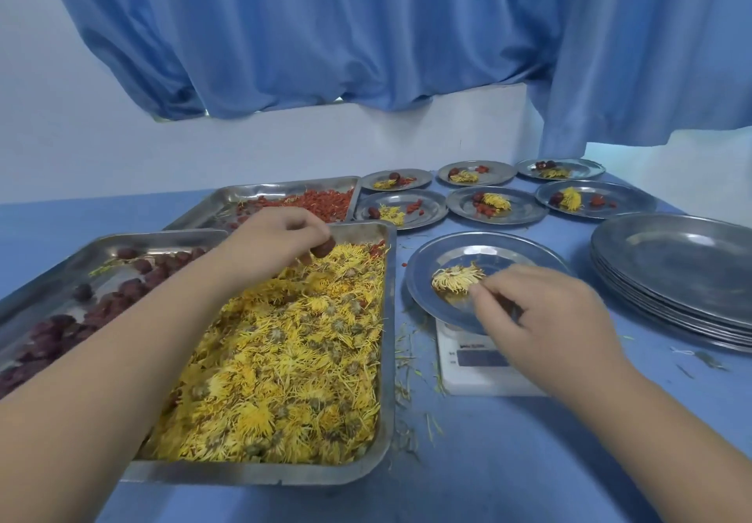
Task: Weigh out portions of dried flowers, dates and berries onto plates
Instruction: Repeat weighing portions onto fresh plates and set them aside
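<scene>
A metal plate (443, 256) sits on a white scale (476, 364) right of centre, with one dried yellow flower (456, 277) on it. My right hand (545, 319) pinches the flower's right edge. My left hand (276, 238) hovers over the far end of the tray of yellow flowers (285, 360) and pinches a dark red date (324, 247). The tray of dates (81, 303) lies at the left. Behind both stands the tray of red berries (309, 203).
Several filled plates (488, 197) stand in two rows at the back right. A stack of bare metal plates (683, 274) sits at the right edge. Loose petals litter the blue table (508, 461) around the scale. A blue curtain hangs behind.
</scene>
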